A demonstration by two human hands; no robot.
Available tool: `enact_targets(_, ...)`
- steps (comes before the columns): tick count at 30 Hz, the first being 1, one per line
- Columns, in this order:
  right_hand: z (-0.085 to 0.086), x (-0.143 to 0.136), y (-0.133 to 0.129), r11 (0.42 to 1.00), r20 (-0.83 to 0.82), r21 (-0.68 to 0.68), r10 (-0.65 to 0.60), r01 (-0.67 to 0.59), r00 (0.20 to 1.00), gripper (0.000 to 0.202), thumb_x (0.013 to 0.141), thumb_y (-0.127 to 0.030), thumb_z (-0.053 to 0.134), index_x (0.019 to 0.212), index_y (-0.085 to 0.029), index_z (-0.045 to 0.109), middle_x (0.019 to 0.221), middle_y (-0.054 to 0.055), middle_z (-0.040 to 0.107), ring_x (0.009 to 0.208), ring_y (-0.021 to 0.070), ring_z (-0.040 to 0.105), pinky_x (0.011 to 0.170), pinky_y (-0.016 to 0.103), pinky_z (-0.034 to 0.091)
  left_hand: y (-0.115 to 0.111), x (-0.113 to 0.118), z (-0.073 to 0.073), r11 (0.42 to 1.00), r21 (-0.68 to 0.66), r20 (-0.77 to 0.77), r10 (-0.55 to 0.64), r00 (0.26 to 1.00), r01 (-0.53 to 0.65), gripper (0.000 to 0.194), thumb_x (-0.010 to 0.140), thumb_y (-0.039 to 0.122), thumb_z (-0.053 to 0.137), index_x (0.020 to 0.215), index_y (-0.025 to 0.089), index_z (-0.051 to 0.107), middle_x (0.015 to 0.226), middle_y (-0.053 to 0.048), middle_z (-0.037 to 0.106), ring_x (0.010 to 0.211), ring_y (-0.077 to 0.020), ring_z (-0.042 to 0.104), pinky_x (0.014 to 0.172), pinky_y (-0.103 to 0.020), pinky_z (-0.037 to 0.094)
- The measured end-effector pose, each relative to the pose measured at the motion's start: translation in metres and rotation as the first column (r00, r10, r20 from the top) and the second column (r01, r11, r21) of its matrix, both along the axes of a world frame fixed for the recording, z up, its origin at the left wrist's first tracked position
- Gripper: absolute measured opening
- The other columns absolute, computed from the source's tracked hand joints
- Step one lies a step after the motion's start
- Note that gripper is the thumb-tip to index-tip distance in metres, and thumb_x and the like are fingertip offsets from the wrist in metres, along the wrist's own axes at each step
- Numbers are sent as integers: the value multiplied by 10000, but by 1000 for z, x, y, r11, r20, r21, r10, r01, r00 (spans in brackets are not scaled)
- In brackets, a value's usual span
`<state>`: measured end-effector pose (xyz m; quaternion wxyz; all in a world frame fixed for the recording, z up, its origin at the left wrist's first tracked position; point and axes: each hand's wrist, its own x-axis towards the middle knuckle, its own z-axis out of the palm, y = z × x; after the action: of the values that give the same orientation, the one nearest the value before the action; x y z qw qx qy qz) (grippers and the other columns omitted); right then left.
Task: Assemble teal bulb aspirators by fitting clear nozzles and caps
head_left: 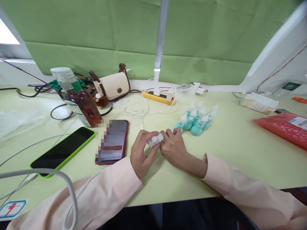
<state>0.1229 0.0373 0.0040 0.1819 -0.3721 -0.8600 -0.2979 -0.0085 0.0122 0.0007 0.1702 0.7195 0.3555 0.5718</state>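
Between the thumb and fingers of my left hand [142, 154] is a small clear plastic box [154, 140] with a round whitish part on top. My right hand [174, 147] is closed against the box's right end, fingers curled; its thumb is hidden. Both hands are held just above the table, close together. Beyond the right hand stand several teal squeeze bulbs [196, 127] with clear pointed nozzles, grouped upright. A phone in a red case [112, 143] lies left of my left hand, its screen lit and partly pixelated.
A phone in a green case [63, 150], a brown bottle [82, 103] and a cream handbag [114, 85] are on the left. A yellow power strip [158, 96] and white cables [134, 108] lie at the back. A red package [285, 127] and a small carton [259, 103] sit right.
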Motion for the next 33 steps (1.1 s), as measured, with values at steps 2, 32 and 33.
enact_targets(2, 0, -2, 0, 1000, -15, -12, -23, 23, 1000, 229, 677, 20, 402, 576, -131, 540, 626, 71, 502, 664, 186, 380, 554, 322, 164, 0, 0, -1, 998, -41, 17, -36, 999, 37, 241, 777, 112, 487, 1000, 200, 490, 787, -12, 444, 709, -122, 445, 641, -249, 381)
enact_targets(32, -10, 43, -28, 698, -866, -324, 53, -639, 497, 281, 641, -164, 656, 901, -236, 575, 699, -4, 639, 595, 128, 583, 534, 234, 485, -12, -2, -3, 981, 37, -154, -182, 971, 190, 344, 696, 138, 573, 1039, 150, 540, 848, -78, 525, 752, -153, 492, 618, -289, 455)
enact_targets(33, -10, 44, -28, 715, -848, -315, 83, -624, 523, 286, 637, -165, 660, 901, -235, 573, 698, -5, 645, 590, 130, 589, 525, 231, 485, -12, -1, -3, 981, 26, -157, -185, 970, 192, 304, 705, 148, 578, 1008, 155, 561, 828, -72, 530, 735, -149, 489, 608, -286, 452)
